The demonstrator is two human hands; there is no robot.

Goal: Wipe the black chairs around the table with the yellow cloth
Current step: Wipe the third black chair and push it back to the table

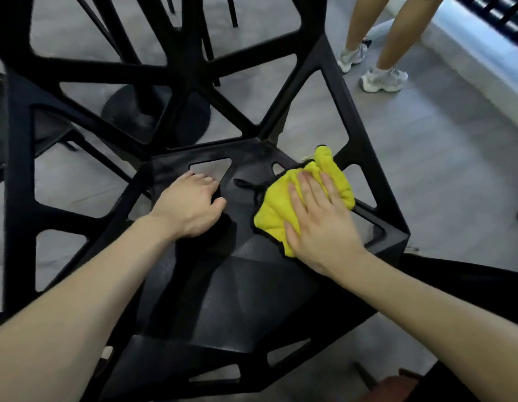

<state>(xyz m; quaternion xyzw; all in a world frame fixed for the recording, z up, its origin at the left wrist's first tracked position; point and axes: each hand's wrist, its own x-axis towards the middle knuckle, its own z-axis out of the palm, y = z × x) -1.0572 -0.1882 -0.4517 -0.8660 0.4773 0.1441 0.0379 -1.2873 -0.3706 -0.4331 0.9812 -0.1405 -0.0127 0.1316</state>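
Observation:
A black chair (pixel 240 300) with angular cut-out panels fills the middle of the view, its seat facing me. The yellow cloth (pixel 276 216), edged in black with a small black loop, lies on the right side of the seat. My right hand (pixel 315 221) presses flat on the cloth with its fingers spread. My left hand (pixel 191 204) rests on the left side of the seat, its fingers curled at the edge of a triangular hole.
A round black table base (pixel 127 111) stands on the grey floor behind the chair's backrest (pixel 194 62). Another black chair (pixel 17 169) is at the left. A person's legs in white sneakers (pixel 379 79) stand at the upper right near a white ledge (pixel 484 59).

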